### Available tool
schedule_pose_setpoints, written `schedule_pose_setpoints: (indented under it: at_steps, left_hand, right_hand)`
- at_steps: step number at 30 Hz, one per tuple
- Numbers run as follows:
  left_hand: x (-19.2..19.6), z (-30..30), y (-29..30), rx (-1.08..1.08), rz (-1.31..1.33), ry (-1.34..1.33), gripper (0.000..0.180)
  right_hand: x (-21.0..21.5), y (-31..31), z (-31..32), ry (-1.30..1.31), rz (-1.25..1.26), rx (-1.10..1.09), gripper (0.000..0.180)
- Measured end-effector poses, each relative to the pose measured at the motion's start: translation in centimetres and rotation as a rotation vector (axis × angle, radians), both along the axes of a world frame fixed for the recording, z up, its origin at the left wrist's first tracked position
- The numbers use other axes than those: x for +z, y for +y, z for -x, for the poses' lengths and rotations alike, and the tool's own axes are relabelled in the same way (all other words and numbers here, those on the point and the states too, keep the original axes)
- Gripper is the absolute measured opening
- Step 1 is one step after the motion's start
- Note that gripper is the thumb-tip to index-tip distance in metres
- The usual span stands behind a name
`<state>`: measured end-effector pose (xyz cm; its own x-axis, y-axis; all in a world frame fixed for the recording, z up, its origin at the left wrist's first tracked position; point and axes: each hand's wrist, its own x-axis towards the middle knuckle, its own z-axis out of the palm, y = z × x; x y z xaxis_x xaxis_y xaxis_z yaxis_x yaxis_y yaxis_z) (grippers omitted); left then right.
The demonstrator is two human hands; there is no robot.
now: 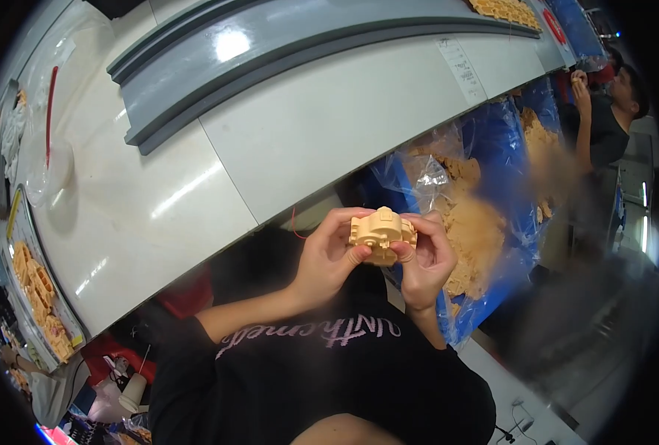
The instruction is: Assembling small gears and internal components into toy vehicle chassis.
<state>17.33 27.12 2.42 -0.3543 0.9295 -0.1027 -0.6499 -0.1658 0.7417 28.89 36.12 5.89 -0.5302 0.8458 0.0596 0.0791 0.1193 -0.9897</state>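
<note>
A tan moulded plastic part (pixel 383 230) with rounded housings and small knobs is held up in front of my chest. My left hand (pixel 328 252) grips its left end, thumb below and fingers behind. My right hand (pixel 427 256) closes on its right end in the same way, with the thumb near the lower middle. Both thumbs press the near side of the part. Its back and underside are mostly hidden by my fingers.
Right of my hands stands a blue bin (pixel 492 300) lined with clear plastic, holding many tan pieces. A white table (pixel 285 141) lies ahead, with a grey conveyor channel (pixel 307 44) across it. At far left sits a tray of tan parts (pixel 37 297). Another person (pixel 611 111) works at far right.
</note>
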Motion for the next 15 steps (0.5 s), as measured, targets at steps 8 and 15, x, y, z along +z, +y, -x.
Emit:
schedule_pose_setpoints:
  at_steps: [8,15]
  left_hand:
    - [-0.1,0.9,-0.4,0.119,-0.039,-0.053,0.046]
    - [4.8,5.2,-4.5,0.284,0.012,0.284,0.072]
  right_hand:
    - [1.2,0.3,1.8,0.018,-0.050,0.036,0.035]
    - [0.6,-1.1,2.9,0.023,0.110,0.287,0.041]
